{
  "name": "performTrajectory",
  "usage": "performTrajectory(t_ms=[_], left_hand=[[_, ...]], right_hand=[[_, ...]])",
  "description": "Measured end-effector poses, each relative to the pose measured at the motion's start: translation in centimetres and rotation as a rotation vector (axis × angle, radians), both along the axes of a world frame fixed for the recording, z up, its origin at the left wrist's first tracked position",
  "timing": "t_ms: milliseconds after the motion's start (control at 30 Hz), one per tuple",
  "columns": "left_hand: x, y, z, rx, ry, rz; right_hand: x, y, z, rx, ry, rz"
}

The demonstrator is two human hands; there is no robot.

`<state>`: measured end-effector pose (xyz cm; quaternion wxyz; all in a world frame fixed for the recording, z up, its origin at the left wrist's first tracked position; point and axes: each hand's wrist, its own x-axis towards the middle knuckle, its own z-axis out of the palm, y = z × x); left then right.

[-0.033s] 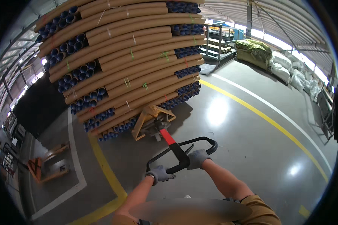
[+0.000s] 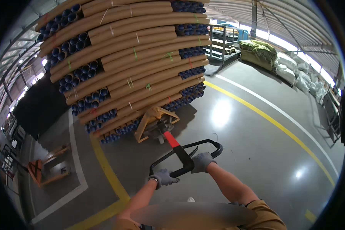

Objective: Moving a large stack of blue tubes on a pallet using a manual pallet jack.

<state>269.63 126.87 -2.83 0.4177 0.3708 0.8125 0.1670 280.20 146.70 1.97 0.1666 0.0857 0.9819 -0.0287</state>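
Both my hands wear grey gloves and grip the black loop handle (image 2: 186, 152) of a pallet jack. My left hand (image 2: 164, 178) is closed on the loop's near left part. Close to the middle bar and the small lever, my right hand (image 2: 202, 162) wraps the near right part. A red section of the shaft (image 2: 171, 139) leads down to the jack's yellow-orange body (image 2: 146, 122). Right behind that body rises a tall stack of long brown cardboard tubes (image 2: 138, 73), with bundles of blue-lined tube ends (image 2: 90, 100) showing. The jack's forks are hidden beneath the stack.
Another orange pallet jack (image 2: 35, 173) stands at left, near a large black covered mass (image 2: 40, 107). A yellow floor line (image 2: 264, 115) and a white one run along the right. Beyond are a dark metal rack (image 2: 223, 46), a green-wrapped bale (image 2: 258, 53) and white sacks (image 2: 286, 73).
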Motion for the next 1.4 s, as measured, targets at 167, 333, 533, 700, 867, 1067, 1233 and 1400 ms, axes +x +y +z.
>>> performTrajectory(t_ms=[167, 333, 533, 700, 867, 1067, 1233, 1400], left_hand=[[0.4, 0.7, 1.8, 0.005, 0.08, -0.088], [0.0, -1.0, 0.4, 0.05, 0.204, -0.144], [0.5, -1.0, -0.9, 0.083, 0.189, -0.14], [2.2, 2.0, 3.0, -0.034, 0.125, -0.134], [1.5, 2.4, 0.4, 0.021, 0.208, -0.146], [1.4, 2.8, -1.3, 0.193, 0.521, -0.22], [1.6, 2.6, 0.0, 0.096, 0.336, -0.238], [1.1, 2.2, -3.4, 0.355, 0.551, -0.175]], right_hand=[[0.9, 0.0, 2.5, -0.001, -0.037, -0.066], [0.8, -1.4, -0.4, -0.016, -0.036, -0.066], [0.7, -1.2, -0.6, 0.089, -0.051, -0.034], [2.8, 0.8, 0.8, 0.113, -0.015, -0.077], [3.0, 0.5, 0.9, 0.1, 0.027, -0.088], [3.2, 1.2, -1.6, 0.161, 0.121, -0.091], [3.8, 0.2, -0.4, 0.156, 0.082, -0.116], [3.5, -1.9, 1.2, 0.146, 0.038, -0.164]])
